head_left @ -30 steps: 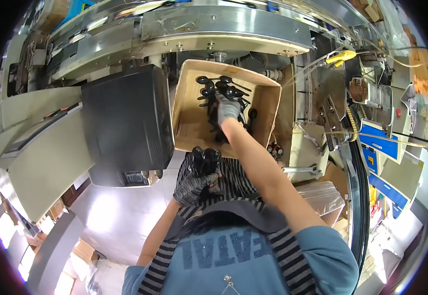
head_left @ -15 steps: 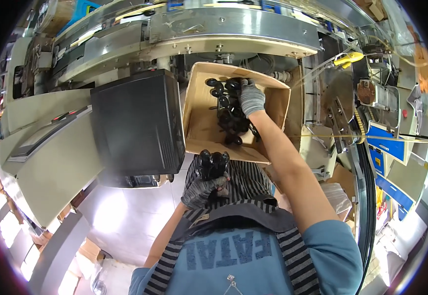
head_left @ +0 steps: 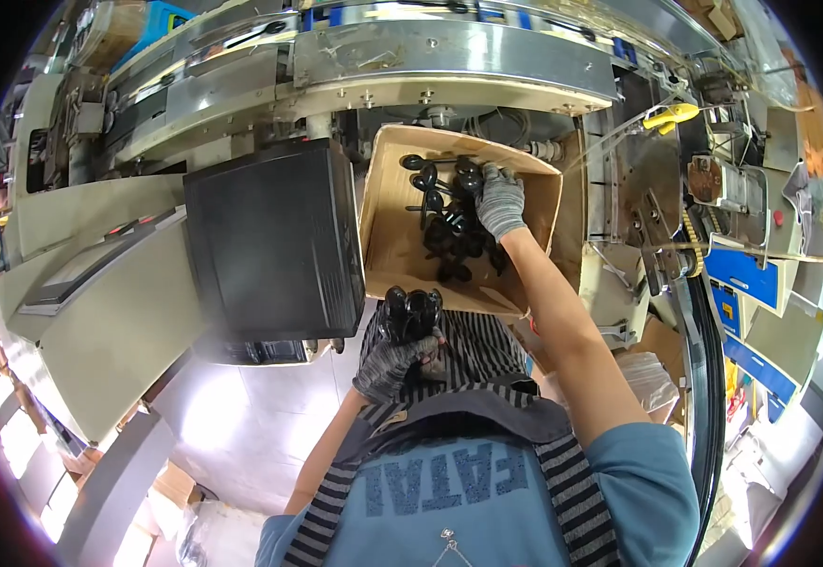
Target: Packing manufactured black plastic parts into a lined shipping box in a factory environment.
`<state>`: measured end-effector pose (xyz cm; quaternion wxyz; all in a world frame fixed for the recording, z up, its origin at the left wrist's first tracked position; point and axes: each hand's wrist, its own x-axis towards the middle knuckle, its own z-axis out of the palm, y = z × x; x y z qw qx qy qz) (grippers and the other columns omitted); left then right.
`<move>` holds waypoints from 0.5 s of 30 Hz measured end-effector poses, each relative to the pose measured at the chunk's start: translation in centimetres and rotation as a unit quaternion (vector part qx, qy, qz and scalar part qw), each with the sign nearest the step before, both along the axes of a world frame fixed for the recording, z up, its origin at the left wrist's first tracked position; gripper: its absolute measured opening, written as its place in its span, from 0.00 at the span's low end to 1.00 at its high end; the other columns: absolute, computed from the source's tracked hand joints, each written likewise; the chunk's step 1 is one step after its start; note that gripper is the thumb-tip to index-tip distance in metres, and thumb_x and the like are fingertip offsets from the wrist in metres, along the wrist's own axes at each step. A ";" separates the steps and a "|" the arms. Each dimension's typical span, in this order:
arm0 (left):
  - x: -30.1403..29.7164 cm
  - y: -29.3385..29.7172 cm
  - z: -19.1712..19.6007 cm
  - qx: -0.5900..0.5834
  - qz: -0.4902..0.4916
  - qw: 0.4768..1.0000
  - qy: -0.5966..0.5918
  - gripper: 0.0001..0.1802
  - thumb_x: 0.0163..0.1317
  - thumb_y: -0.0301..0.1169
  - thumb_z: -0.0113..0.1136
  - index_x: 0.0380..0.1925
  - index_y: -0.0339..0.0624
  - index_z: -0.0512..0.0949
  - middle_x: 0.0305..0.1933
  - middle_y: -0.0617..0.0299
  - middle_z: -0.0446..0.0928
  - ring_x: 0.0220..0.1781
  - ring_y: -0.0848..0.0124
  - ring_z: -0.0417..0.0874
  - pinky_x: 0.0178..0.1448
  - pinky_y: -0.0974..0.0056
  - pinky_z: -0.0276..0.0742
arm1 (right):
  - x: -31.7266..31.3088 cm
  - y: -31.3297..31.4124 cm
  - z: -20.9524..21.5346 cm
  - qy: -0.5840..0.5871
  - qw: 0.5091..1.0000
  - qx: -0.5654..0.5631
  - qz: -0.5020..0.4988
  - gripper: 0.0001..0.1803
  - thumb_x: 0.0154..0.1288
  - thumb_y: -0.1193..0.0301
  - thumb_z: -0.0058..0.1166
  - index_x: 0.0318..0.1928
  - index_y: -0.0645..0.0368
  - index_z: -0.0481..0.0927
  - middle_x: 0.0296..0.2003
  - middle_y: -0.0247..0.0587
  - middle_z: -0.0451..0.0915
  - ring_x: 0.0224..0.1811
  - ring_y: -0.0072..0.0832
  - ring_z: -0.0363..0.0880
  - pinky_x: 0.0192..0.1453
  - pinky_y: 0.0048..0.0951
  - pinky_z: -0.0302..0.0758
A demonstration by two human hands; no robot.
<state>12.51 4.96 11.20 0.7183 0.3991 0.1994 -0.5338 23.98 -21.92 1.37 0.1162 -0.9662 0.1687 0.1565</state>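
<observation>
A bundle of glossy black spoons (head_left: 411, 314) is gripped in my gloved left hand (head_left: 392, 367), rounded heads up, just in front of the box's near wall. My right hand (head_left: 502, 202), in a grey knit glove, reaches into an open cardboard box (head_left: 392, 260). Its fingers are curled against dark spoon heads at the far right of the pile; their tips are partly hidden. More loose black spoons (head_left: 449, 231) lie tangled across the middle of the box, their handles pointing various ways.
A large black bin-like case (head_left: 274, 241) stands left of the box. Beyond the box runs a metal conveyor frame (head_left: 449, 61) with dark spoons on it. Machinery with a yellow-handled tool (head_left: 671, 116) is at the right, near blue drawers (head_left: 742, 274).
My right hand has shifted slightly right and nearer inside the box, and spoon heads beside it have moved right. My left hand keeps its bundle in nearly the same place.
</observation>
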 end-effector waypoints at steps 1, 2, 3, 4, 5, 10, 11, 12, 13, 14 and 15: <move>-0.2 0.1 -0.1 -0.003 0.007 1.000 0.007 0.12 0.54 0.23 0.61 0.39 0.36 0.73 0.30 0.62 0.76 0.25 0.78 0.72 0.30 0.72 0.71 | 0.5 0.4 1.7 0.004 0.998 0.049 -0.036 0.20 0.57 0.65 0.51 0.50 0.57 0.70 0.39 0.48 0.79 0.44 0.45 0.77 0.48 0.41 0.75; -0.4 0.1 -0.1 -0.003 0.005 1.000 0.007 0.12 0.54 0.23 0.61 0.39 0.36 0.73 0.30 0.62 0.76 0.25 0.78 0.72 0.30 0.72 0.71 | 0.7 1.2 4.3 -0.027 0.985 0.166 -0.044 0.20 0.55 0.66 0.52 0.49 0.56 0.71 0.37 0.50 0.79 0.42 0.46 0.78 0.47 0.41 0.75; -0.6 0.1 -0.2 0.009 0.019 1.000 -0.008 0.12 0.53 0.23 0.61 0.39 0.36 0.73 0.30 0.62 0.76 0.25 0.78 0.73 0.30 0.72 0.71 | 0.8 1.7 3.5 -0.029 0.985 0.168 -0.027 0.18 0.58 0.61 0.51 0.48 0.54 0.75 0.39 0.47 0.80 0.43 0.44 0.78 0.46 0.39 0.74; -0.7 0.0 -0.1 0.021 0.032 0.999 -0.025 0.12 0.53 0.22 0.60 0.38 0.36 0.73 0.30 0.61 0.77 0.25 0.78 0.73 0.30 0.72 0.72 | 1.0 2.0 2.8 -0.032 0.985 0.168 -0.012 0.18 0.62 0.57 0.49 0.47 0.52 0.78 0.41 0.45 0.81 0.44 0.41 0.78 0.46 0.37 0.73; -0.6 0.1 -0.2 0.022 0.032 0.999 -0.026 0.12 0.53 0.22 0.60 0.38 0.36 0.73 0.30 0.61 0.77 0.25 0.78 0.73 0.30 0.72 0.72 | 2.4 3.1 6.3 0.024 0.975 0.218 -0.024 0.24 0.60 0.49 0.48 0.47 0.52 0.79 0.44 0.46 0.80 0.45 0.41 0.78 0.48 0.36 0.73; -0.8 0.4 -0.6 0.061 -0.010 0.995 -0.080 0.14 0.51 0.21 0.61 0.39 0.36 0.72 0.29 0.60 0.78 0.24 0.78 0.74 0.30 0.73 0.72 | 3.8 4.1 -0.7 0.057 0.978 0.196 0.043 0.28 0.57 0.49 0.52 0.51 0.55 0.77 0.49 0.43 0.78 0.46 0.39 0.78 0.50 0.34 0.73; -1.0 0.5 -0.7 0.061 -0.010 0.995 -0.080 0.14 0.51 0.21 0.61 0.39 0.36 0.72 0.29 0.60 0.78 0.24 0.78 0.74 0.30 0.73 0.72 | 3.4 4.3 -3.0 0.009 0.977 0.196 0.080 0.26 0.58 0.52 0.53 0.52 0.55 0.76 0.50 0.41 0.77 0.47 0.38 0.78 0.50 0.34 0.74; -0.5 -0.9 -0.8 0.029 -0.020 0.997 -0.067 0.14 0.51 0.21 0.61 0.39 0.36 0.72 0.29 0.60 0.78 0.24 0.78 0.74 0.30 0.73 0.71 | 1.6 0.9 -11.1 -0.058 0.978 0.194 0.059 0.22 0.61 0.61 0.50 0.54 0.56 0.74 0.49 0.43 0.77 0.46 0.37 0.79 0.49 0.34 0.76; -0.8 -0.4 -1.1 0.031 0.011 0.998 -0.050 0.14 0.50 0.20 0.60 0.39 0.36 0.72 0.29 0.59 0.78 0.24 0.78 0.73 0.30 0.73 0.71 | 1.9 2.1 -10.3 -0.055 0.975 0.203 0.069 0.22 0.61 0.61 0.50 0.54 0.56 0.74 0.49 0.43 0.77 0.46 0.37 0.79 0.49 0.34 0.76; -0.9 0.0 -0.8 0.043 0.029 0.997 -0.051 0.14 0.50 0.20 0.60 0.39 0.36 0.72 0.29 0.59 0.78 0.24 0.78 0.73 0.30 0.73 0.71 | 2.7 3.8 -7.1 -0.033 0.985 0.128 0.107 0.21 0.61 0.63 0.48 0.54 0.56 0.73 0.47 0.44 0.78 0.45 0.37 0.79 0.47 0.34 0.76; -0.6 0.0 0.0 0.038 0.032 0.997 -0.055 0.14 0.50 0.20 0.60 0.39 0.36 0.72 0.28 0.59 0.77 0.24 0.77 0.73 0.29 0.73 0.71 | 3.2 4.7 -2.9 -0.014 0.989 0.046 0.137 0.20 0.61 0.66 0.46 0.54 0.56 0.72 0.44 0.45 0.78 0.44 0.36 0.79 0.46 0.34 0.77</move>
